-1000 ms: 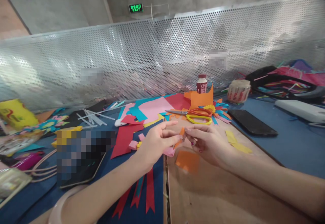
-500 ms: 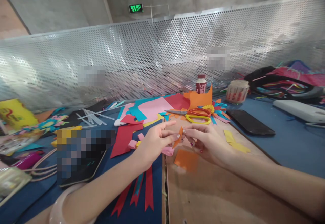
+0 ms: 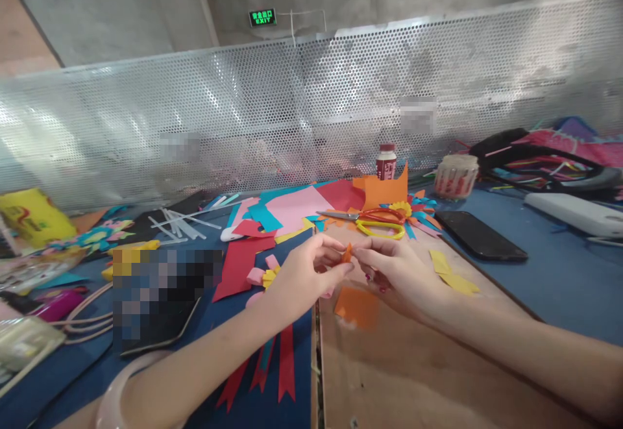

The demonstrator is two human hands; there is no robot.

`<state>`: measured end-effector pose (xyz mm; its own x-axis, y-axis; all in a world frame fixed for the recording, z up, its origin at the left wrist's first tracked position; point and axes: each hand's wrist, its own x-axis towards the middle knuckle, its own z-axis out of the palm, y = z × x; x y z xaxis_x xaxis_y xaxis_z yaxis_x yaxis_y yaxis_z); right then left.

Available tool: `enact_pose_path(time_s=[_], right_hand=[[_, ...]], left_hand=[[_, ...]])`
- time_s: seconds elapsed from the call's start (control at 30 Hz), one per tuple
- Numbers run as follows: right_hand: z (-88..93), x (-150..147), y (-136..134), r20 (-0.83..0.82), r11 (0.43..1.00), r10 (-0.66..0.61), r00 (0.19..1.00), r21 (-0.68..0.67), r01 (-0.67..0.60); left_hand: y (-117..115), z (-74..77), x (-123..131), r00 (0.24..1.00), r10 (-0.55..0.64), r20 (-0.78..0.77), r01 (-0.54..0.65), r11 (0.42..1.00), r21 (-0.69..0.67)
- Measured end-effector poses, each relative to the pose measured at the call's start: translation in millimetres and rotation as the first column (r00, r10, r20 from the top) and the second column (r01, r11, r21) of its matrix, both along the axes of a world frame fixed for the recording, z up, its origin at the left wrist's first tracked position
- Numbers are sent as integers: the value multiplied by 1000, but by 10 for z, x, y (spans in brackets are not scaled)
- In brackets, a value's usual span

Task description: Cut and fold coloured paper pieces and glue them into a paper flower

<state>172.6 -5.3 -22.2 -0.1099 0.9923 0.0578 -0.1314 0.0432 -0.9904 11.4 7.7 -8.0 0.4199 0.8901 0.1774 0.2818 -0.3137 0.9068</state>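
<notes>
Two hands (image 3: pixel 306 273) (image 3: pixel 399 267), one bottle (image 3: pixel 386 161), one jar (image 3: pixel 456 176), one exit sign (image 3: pixel 263 17).

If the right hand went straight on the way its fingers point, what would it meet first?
The small orange paper pinched in the left hand, then that hand's fingers. The right hand looks almost against the paper; depth makes actual contact hard to tell.

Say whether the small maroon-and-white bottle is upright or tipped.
Upright: the small maroon-and-white bottle has its maroon cap on top; the orange paper sheet hides its base.
</notes>
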Motion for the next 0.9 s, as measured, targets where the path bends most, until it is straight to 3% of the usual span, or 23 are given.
enact_pose_path(time_s=[0.33,0.67,0.9], right_hand=[[-35,25,30,-2,1000,-22,1000,12,22],[33,8,-11,91,999,-13,996,-42,17],[-12,47,23,140,997,71,988,-16,-69]], left_hand=[[28,59,-37,996,45,78,-20,956,-293],[21,54,-23,997,32,68,-9,949,-316],[49,47,-46,998,30,57,-10,945,-327]])
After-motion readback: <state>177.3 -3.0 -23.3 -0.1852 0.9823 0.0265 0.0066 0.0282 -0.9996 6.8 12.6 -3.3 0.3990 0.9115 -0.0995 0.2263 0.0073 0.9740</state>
